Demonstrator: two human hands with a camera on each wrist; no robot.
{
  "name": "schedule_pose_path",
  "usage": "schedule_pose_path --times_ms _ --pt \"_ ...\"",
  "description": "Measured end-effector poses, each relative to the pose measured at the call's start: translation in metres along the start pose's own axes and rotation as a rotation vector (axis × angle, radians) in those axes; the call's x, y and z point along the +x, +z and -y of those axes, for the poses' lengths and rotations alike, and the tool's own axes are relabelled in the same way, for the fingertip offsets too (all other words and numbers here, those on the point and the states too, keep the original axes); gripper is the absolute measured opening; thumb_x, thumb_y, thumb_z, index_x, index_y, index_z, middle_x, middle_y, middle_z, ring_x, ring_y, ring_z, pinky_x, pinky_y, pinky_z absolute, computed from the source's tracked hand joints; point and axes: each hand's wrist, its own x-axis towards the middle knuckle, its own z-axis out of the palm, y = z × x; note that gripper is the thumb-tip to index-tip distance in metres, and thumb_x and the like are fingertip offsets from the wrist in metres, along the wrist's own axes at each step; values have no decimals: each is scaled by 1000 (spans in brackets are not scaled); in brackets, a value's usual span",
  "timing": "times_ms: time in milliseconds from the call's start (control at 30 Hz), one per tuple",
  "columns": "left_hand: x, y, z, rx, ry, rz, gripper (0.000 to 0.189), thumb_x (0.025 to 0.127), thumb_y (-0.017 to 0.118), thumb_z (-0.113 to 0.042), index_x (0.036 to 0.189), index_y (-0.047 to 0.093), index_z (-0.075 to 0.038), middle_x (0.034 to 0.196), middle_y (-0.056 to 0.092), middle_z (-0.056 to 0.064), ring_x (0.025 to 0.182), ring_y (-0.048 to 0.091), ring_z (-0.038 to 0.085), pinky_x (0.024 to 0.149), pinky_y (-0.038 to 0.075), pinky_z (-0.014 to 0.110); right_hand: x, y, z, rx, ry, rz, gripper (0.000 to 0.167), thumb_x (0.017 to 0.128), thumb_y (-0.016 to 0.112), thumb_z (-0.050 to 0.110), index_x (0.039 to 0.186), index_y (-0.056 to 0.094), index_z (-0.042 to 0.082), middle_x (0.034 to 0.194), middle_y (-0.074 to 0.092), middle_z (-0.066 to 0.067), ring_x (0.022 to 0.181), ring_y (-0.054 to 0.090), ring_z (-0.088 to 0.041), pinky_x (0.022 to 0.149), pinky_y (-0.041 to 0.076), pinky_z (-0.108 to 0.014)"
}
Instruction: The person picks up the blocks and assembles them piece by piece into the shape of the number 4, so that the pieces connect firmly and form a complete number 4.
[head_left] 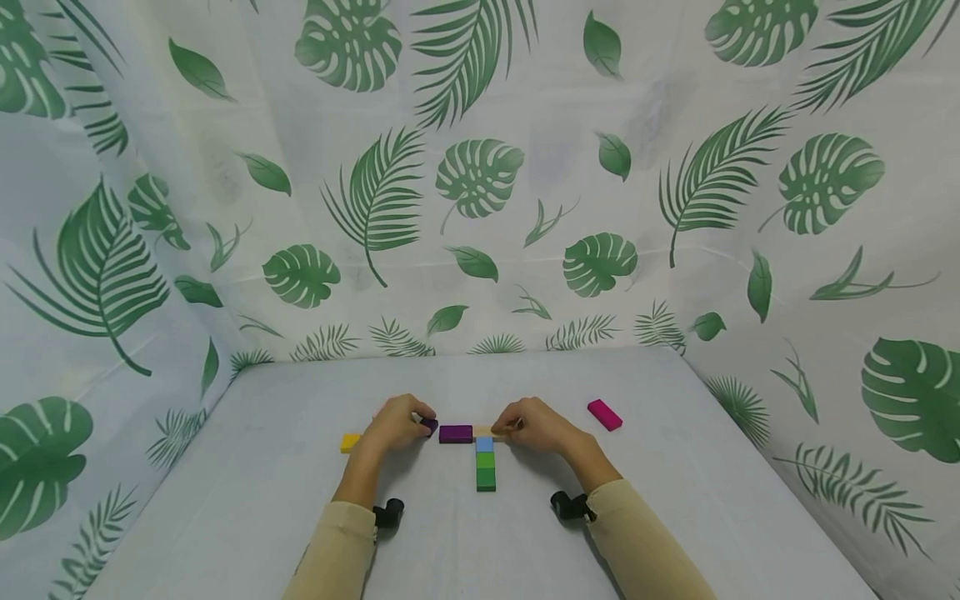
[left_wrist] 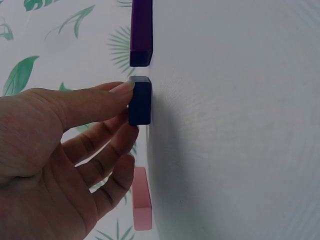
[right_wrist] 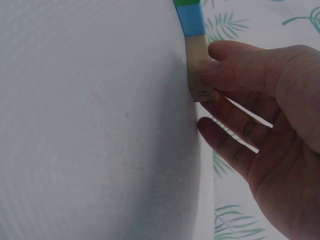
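My left hand (head_left: 396,423) pinches a small dark blue block (left_wrist: 140,104) between thumb and fingers, close to the table surface. A purple block (head_left: 455,434) lies a short gap to its right. At that block's right end is a plain wooden block (right_wrist: 196,52), marked 24 on its end face; my right hand (head_left: 536,423) pinches it, its fingers partly hiding it in the head view. From the wooden block a light blue block (head_left: 484,444) and a green block (head_left: 486,473) run toward me in a line.
Left of my left hand lie a yellow block (head_left: 350,442) and a pink block (left_wrist: 142,200), mostly hidden in the head view. A magenta block (head_left: 604,414) lies on the white-covered table (head_left: 675,500) to the right. Leaf-patterned curtains (head_left: 480,275) hang around the table.
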Motion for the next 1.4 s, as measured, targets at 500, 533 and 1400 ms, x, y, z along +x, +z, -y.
schedule_pose_path --times_ms 500,533,1400 --pt "-1 1 -5 -1 60 20 26 88 76 3 113 80 -5 115 75 12 111 67 27 103 53 50 -1 0 0 0 -4 -3 22 90 74 -3 104 83 11 108 78 -1 99 67 -15 86 57 -37" --pt "-1 1 -5 -3 58 23 26 88 76 3 113 80 -5 116 75 11 111 67 27 103 52 50 -1 1 0 -1 -5 -4 22 90 74 -3 104 83 11 108 78 -1 99 67 -16 86 57 -38" --pt "-2 0 -7 -5 48 36 28 88 77 2 116 78 -5 111 74 9 100 66 21 97 55 47 0 2 0 6 -3 -3 21 91 74 -1 106 83 11 110 78 -1 102 67 -17 88 57 -41"
